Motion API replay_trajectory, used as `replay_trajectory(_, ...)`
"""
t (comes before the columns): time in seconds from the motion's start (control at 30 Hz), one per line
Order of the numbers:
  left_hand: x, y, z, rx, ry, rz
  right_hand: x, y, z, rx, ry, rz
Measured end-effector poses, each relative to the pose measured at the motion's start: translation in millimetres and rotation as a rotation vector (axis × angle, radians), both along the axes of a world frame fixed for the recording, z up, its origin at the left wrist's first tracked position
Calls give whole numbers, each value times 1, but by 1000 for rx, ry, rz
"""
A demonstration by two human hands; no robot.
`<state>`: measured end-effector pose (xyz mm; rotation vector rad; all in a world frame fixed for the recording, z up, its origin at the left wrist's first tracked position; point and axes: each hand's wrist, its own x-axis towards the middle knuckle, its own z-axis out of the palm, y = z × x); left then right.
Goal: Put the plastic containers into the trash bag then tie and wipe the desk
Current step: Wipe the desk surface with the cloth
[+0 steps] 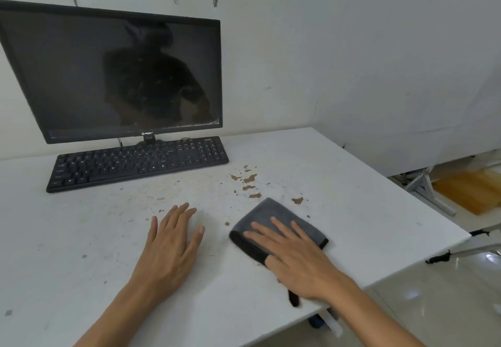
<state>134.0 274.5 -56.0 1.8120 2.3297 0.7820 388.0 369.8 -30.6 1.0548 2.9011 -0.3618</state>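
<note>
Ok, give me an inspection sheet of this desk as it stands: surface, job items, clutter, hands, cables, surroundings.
Surface: white desk, with brown patches right of the keyboard and grey specks across the front.
Job's things: grey cloth flat on the desk; no plastic containers or trash bag seen.
Clutter: black keyboard in front of a dark monitor.
Hands: left hand flat on the bare desk, fingers spread; right hand pressed open on the cloth.
Cables: a thin black cable behind the keyboard.
Surroundings: scuffed white wall; metal frame and glossy floor to the right.
</note>
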Motion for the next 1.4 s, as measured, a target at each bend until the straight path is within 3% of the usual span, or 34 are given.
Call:
replay_trajectory(0.2,19,28,0,-80,-25,-54,53,56,-3,-20,-59,-333)
replay_trajectory(0.33,26,47,-1,-100,-18,-73,24,105,-3,-42,-29,-483)
replay_trajectory(0.47,32,48,-2,-86,-35,-62,-38,134,-1,-49,-29,-459)
replay_trajectory(0.6,32,49,-3,-64,-42,-50,-84,111,-2,-38,-42,-271)
replay_trajectory(0.83,32,46,-1,-49,-55,-48,-20,44,-5,1,12,-24)
replay_trajectory(1.13,30,47,-3,-52,-22,-63,71,97,-3,-5,17,-416)
replay_trajectory(1.27,30,48,-5,-60,-1,-61,45,161,-6,-18,20,-595)
replay_trajectory(1.4,31,50,-4,-58,16,-51,-25,187,0,-48,-15,-534)
